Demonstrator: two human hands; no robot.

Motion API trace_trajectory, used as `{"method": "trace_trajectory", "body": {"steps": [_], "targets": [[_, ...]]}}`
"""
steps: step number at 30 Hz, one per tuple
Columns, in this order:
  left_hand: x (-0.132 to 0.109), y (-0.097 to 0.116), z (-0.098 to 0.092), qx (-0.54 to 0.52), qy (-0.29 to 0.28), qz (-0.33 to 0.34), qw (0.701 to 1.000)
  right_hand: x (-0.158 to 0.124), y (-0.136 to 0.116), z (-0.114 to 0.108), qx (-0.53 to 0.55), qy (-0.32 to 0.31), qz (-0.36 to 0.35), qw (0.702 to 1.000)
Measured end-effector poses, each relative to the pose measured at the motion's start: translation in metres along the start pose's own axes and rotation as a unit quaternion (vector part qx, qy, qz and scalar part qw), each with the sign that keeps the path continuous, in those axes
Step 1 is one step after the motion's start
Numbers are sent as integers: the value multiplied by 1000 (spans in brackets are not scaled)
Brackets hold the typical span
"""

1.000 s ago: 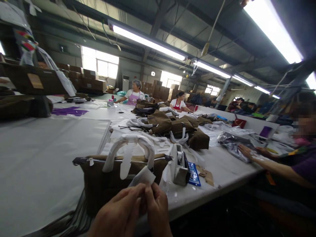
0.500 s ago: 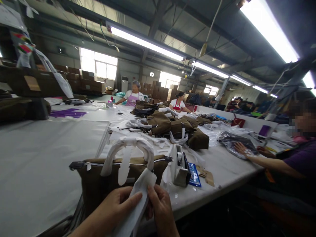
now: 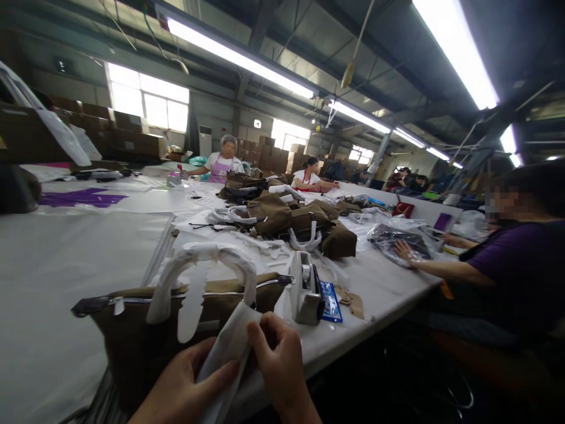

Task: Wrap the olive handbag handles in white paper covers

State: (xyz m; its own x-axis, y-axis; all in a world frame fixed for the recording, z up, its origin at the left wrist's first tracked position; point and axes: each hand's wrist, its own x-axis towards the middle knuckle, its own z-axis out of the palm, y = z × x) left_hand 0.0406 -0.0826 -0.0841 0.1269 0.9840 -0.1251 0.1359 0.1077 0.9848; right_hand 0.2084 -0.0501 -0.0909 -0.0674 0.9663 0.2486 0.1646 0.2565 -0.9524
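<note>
An olive-brown handbag [image 3: 132,330] stands upright at the near edge of the table, its zip running along the top. White wrapping covers its arched handle [image 3: 207,253], and a white strip hangs down from it. In front of the bag, a white wrapping sheet [image 3: 232,335] is folded lengthwise around what looks like a strap, whose inside is hidden. My left hand [image 3: 189,377] grips this wrapping from the left, thumb on top. My right hand [image 3: 278,353] pinches its edge near the upper end, close to the bag's right side.
A tape dispenser [image 3: 304,294] stands right of the bag, beside a blue packet [image 3: 330,301] and brown card tags [image 3: 353,301]. Several olive bags [image 3: 300,221] are piled beyond. At right, a co-worker's hand [image 3: 404,252] presses a plastic-wrapped item [image 3: 388,238].
The view has swung to the right, so the bag and table sit further left. Both hands keep hold of the white wrapping; the right fingers have curled more at its edge.
</note>
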Motion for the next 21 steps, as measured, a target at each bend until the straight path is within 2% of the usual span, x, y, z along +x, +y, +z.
{"method": "trace_trajectory", "body": {"steps": [3,5,6,8,9,10,11,13,15,18,21], "targets": [[1,-3,0,-6,15,-12,1000,5,1,-1,52,-32,47,997],[1,-4,-1,-9,10,-23,1000,9,2,-13,73,-54,62,994],[1,-4,-2,-9,9,-30,999,13,3,-24,55,-32,52,997],[1,-3,-2,-9,13,-42,999,24,7,-53,-46,74,13,996],[1,-3,-2,-10,16,-45,999,33,10,-71,-118,148,-7,982],[1,-2,-2,-12,17,-44,999,42,15,-88,-200,192,-14,961],[1,-1,-1,-14,16,-43,999,51,20,-103,-231,214,-14,949],[1,1,0,-17,13,-41,999,70,33,-126,-258,218,-3,941],[2,2,0,-17,14,-42,999,84,47,-137,-254,198,18,946],[2,3,1,-9,23,-39,999,95,60,-138,-220,166,56,960],[2,3,0,-3,26,-33,999,95,60,-134,-157,156,91,971]]}}
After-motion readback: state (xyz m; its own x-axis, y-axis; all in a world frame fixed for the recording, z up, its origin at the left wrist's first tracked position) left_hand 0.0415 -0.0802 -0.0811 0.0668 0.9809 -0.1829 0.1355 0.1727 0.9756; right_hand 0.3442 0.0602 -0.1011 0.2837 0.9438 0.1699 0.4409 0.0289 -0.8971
